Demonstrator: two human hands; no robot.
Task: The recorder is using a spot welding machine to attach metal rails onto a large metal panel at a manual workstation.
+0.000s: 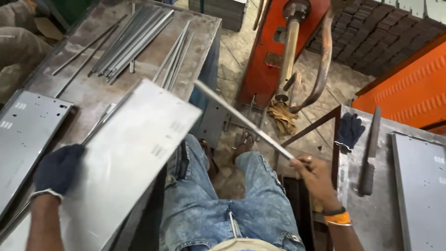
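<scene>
While the gloved left hand [58,168] is gripping the sheet metal panel [134,153] by its edge, the bare right hand [313,174] is pinching 1 thin metal strip [241,117] over the workbench [88,88].

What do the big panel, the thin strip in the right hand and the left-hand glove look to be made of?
Panel: sheet metal, likely steel, with a dull grey sheen and small punched slots. Strip: thin bare metal, pale and reflective, held by the right hand. Glove on the left hand: dark blue knitted fabric with a pale cuff.
</scene>
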